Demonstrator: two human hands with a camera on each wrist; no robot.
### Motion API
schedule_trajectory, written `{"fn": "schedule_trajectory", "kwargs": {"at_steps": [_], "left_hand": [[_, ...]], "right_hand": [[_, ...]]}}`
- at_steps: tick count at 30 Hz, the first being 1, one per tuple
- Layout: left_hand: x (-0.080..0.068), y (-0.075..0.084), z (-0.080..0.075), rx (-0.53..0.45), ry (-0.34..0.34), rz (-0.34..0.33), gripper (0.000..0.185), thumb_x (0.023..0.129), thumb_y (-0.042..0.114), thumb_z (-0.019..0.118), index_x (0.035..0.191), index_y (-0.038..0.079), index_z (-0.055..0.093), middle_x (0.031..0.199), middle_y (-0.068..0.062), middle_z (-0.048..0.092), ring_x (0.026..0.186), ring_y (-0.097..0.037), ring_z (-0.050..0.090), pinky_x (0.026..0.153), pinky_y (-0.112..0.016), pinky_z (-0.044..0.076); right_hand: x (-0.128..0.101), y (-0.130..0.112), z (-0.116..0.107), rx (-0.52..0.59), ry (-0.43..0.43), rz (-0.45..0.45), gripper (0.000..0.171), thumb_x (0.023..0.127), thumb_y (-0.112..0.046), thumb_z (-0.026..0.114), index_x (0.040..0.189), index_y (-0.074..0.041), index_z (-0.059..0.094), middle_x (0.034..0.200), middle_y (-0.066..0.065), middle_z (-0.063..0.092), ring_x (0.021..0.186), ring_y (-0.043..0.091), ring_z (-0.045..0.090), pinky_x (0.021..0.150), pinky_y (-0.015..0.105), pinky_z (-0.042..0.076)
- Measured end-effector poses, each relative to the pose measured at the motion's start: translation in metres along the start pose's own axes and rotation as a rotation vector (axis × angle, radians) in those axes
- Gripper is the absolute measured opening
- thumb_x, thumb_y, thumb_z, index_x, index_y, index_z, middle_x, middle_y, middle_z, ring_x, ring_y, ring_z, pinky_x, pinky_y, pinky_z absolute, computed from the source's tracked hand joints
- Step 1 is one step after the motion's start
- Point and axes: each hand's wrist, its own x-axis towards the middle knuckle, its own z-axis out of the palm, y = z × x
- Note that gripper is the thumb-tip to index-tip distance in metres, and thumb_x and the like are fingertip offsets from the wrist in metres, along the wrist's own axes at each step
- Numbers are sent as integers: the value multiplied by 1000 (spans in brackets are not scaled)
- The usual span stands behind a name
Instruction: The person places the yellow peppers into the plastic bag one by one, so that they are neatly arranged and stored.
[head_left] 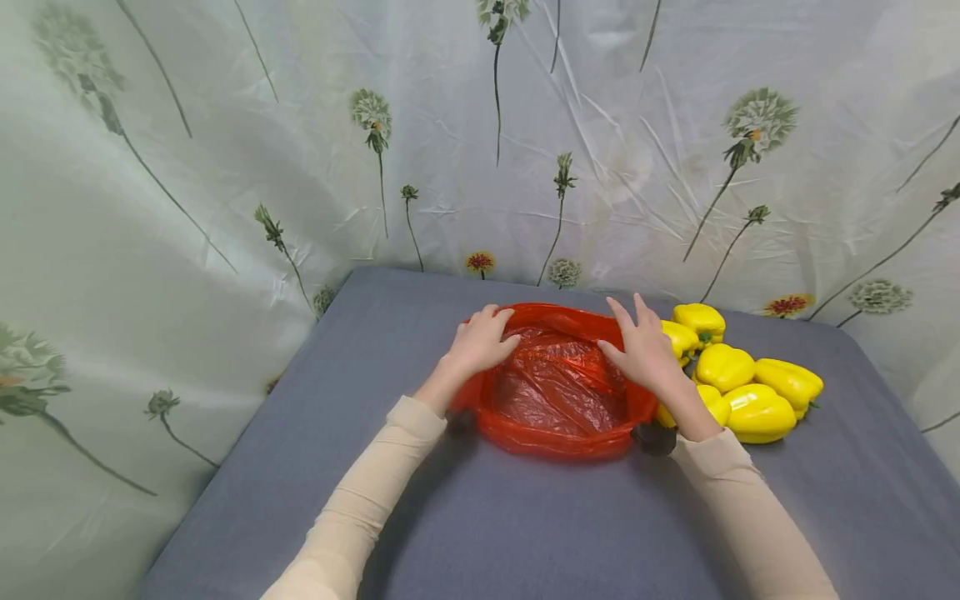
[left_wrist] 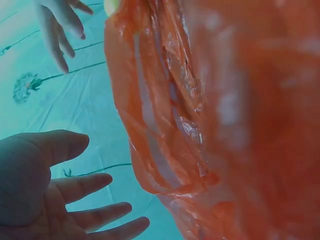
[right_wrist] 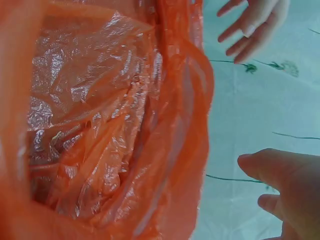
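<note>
- Red plastic bag [head_left: 558, 392]: frame centre, mouth spread wide on grey table [head_left: 480, 517].
- Left hand [head_left: 483, 340]: fingers straight, at bag's left rim.
- Right hand [head_left: 647, 350]: fingers straight, at right rim.
- Yellow peppers [head_left: 738, 379]: right of bag.

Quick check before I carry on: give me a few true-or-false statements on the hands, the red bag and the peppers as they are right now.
1. Both hands are at the red bag. True: the left hand and right hand are at its rim.
2. The yellow peppers lie inside the bag. False: they sit on the grey table, on the bag's right.
3. The bag's mouth is open. True.
4. The right hand holds a pepper. False: its fingers are straight and hold none.
5. The peppers are green. False: they are yellow.
</note>
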Motion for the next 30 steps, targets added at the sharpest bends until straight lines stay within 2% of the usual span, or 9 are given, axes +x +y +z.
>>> {"fn": "schedule_trajectory", "kwargs": {"at_steps": [8, 15, 19, 25, 30], "left_hand": [[-18, -12, 5, -86, 84, 24, 47, 93, 31, 54, 135, 11, 49, 142, -14, 44, 131, -32, 43, 104, -53, 37], [-31, -24, 11, -160, 127, 18, 45, 92, 29, 56, 131, 7, 53, 137, -15, 49, 127, -31, 47, 104, -49, 39], [-36, -31, 16, -210, 152, 2, 44, 91, 26, 57, 131, 6, 54, 140, -17, 45, 132, -35, 41, 106, -53, 34], [-43, -42, 29, -305, 168, -15, 48, 90, 23, 57, 133, 4, 50, 149, -23, 29, 138, -41, 28, 109, -58, 28], [-47, -53, 40, -381, 146, 7, 51, 90, 21, 57, 136, 1, 45, 150, -26, 24, 138, -42, 28, 110, -55, 29]], "right_hand": [[-24, 11, -13, 30, 69, -33, 66, 91, -24, 58, 146, -6, 27, 150, 34, 18, 132, 55, 24, 98, 69, 31], [-41, 25, -21, 91, 80, -29, 62, 92, -22, 55, 145, -4, 28, 147, 33, 23, 132, 53, 26, 98, 71, 29], [-52, 34, -23, 103, 99, -30, 59, 92, -21, 55, 143, -1, 32, 144, 33, 29, 129, 51, 30, 99, 69, 29], [-68, 51, -23, 113, 116, -31, 51, 95, -24, 52, 136, 4, 41, 137, 32, 40, 123, 48, 38, 98, 64, 33], [-77, 64, -23, 163, 62, -18, 50, 97, -30, 48, 134, 4, 45, 132, 31, 49, 116, 45, 47, 93, 60, 39]]}}
